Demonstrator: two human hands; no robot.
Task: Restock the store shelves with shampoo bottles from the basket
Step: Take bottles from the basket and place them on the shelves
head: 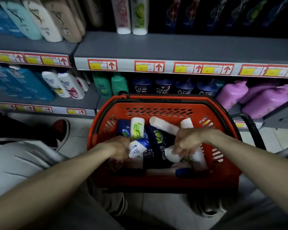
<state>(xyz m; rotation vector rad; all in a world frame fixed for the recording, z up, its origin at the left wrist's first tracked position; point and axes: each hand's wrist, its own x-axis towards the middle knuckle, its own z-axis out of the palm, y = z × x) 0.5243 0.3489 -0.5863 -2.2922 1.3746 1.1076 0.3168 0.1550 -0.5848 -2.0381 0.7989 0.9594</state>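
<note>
- While both forearms reach in from 6 o'clock, the left hand (118, 148) grips a white-and-blue Head & Shoulders bottle (137, 149).
- At its 3 o'clock, the right hand (188, 141) curls round a white bottle (173, 156).
- Both bottles lie inside the orange basket (156, 110), a dark Clear bottle (156, 143) between them.
- At 12 o'clock stands the grey shelf (173, 47).

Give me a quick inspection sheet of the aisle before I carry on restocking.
Surface: tiled floor; red basket stands on it.
Job's things: bottles lie jumbled in the basket, including a green-white bottle and a dark CLEAR bottle.
Clutter: nothing seen.
Hands: left hand grips a blue-white bottle; right hand grips a white bottle, both in the basket.
Cables: nothing seen.
Surroundings: stocked grey shelves with red price tags; CLEAR row behind basket, purple bottles at right.
</note>
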